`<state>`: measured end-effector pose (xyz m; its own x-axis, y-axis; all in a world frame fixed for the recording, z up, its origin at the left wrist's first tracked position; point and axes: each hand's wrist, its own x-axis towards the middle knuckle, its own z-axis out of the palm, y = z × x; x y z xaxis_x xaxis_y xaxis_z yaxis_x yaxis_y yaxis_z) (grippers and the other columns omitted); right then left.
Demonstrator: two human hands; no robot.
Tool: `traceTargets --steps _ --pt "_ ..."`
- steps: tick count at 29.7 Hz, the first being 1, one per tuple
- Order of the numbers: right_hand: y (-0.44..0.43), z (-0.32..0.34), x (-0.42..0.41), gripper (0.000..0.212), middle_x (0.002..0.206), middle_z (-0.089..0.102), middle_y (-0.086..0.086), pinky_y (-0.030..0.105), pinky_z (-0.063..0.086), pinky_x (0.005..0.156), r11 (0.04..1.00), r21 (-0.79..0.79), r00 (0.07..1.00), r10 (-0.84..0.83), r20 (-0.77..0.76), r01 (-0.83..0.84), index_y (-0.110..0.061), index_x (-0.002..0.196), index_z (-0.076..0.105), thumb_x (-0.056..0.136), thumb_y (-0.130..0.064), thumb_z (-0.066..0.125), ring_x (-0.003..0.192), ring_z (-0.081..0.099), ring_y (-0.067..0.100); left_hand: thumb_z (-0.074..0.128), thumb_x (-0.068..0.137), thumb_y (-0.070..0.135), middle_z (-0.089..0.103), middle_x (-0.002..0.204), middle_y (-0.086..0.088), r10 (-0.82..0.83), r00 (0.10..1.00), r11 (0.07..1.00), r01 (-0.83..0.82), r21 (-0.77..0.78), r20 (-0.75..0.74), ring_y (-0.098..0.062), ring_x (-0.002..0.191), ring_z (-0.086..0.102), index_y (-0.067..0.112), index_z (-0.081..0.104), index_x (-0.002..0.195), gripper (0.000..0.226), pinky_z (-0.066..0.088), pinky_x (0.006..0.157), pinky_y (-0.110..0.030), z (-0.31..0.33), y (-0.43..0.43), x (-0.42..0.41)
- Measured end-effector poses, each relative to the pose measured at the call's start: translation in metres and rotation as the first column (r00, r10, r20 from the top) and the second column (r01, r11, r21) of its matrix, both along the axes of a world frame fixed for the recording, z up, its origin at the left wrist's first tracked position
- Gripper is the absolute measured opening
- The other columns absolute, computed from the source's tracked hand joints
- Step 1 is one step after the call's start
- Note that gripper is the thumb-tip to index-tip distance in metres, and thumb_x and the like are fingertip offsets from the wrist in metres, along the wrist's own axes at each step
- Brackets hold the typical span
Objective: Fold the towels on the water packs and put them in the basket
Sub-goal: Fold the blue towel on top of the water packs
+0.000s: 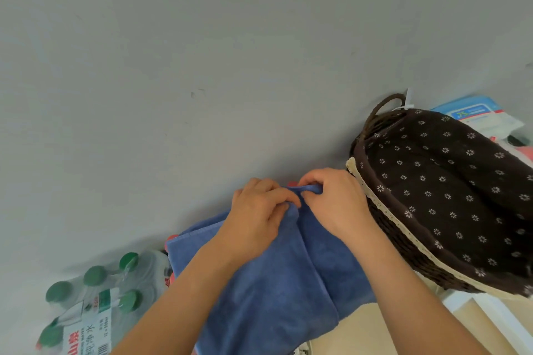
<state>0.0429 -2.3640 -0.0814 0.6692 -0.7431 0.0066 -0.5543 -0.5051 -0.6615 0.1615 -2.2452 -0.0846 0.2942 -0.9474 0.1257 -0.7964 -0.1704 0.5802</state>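
Bare forearms reach in from the bottom edge, across a blue towel (274,291) spread under them. Its far edge is bunched up between the two hands, which meet there almost touching. The left hand (259,210) pinches the edge with thumb and curled fingers, and the right hand (334,202) grips the same gathered fold just beside it.

The towel lies over a water pack whose red caps (172,238) peep out at its far and left edges. It sits just left of the basket (403,245), with the right wrist close against the basket's wall.

A second water pack (95,297), with green caps, stands to the lower left. Its label (89,331) carries red and green print, a barcode and Chinese characters, of which only "水" reads clearly.

The towel is plush, mid-blue and plain, folded with a long crease running down its middle. The basket is dark brown wicker with a loop handle, lined in dark daisy-print cloth (447,181) with cream lace trim.
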Motion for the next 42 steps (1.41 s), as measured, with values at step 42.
traceTargets --steps 42 --pt "0.021 0.056 -0.043 0.021 0.086 0.076 -0.004 0.017 0.055 0.075 0.819 0.558 0.903 -0.135 0.407 -0.129 -0.014 0.100 0.071 0.085 -0.001 0.066 0.083 0.071 0.006 0.073 0.080 0.011 0.070 0.074 0.009 0.182 0.865 0.961 -0.258 -0.102 -0.468 -0.010 0.070 0.064 0.027 0.071 0.076 0.017 0.050 0.067 -0.016 0.060 0.000 -0.034"
